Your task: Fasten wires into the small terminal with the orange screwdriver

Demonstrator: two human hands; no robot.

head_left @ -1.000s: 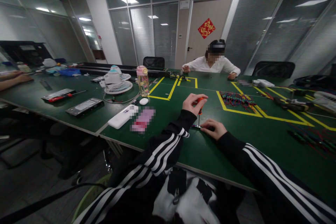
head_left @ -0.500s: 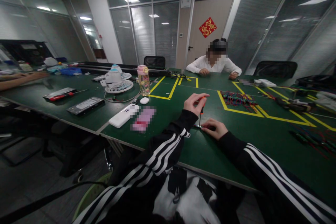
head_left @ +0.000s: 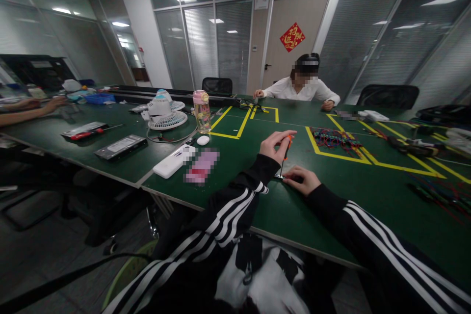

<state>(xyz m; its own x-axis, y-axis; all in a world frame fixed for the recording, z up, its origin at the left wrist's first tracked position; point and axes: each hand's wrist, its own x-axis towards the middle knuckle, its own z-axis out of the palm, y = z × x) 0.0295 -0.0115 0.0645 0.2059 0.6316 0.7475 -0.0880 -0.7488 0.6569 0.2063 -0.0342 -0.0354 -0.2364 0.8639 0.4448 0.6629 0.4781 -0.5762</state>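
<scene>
Over the green table (head_left: 235, 196), my left hand (head_left: 272, 147) is closed round the orange and black handle of a screwdriver (head_left: 288, 145). Its thin shaft points down, leaning slightly, with the tip on a small circuit board (head_left: 278, 177) lying on the tabletop. From the right side, my right hand (head_left: 303, 180) pinches the board's edge between thumb and fingers. Most of the board's face is too small to make out, and part is hidden by the fingers.
To the left are a white power bank (head_left: 173, 161), a white earbud case (head_left: 202, 141), a hard drive (head_left: 121, 147), a fan (head_left: 162, 113) and a bottle (head_left: 201, 113). Wired boards (head_left: 334, 140) lie within yellow tape at right. A person (head_left: 300, 88) sits opposite.
The screwdriver's handle has tilted to the right and shows more between my left fingers. My right hand stays at the board. The person opposite has moved one hand outward, towards the left.
</scene>
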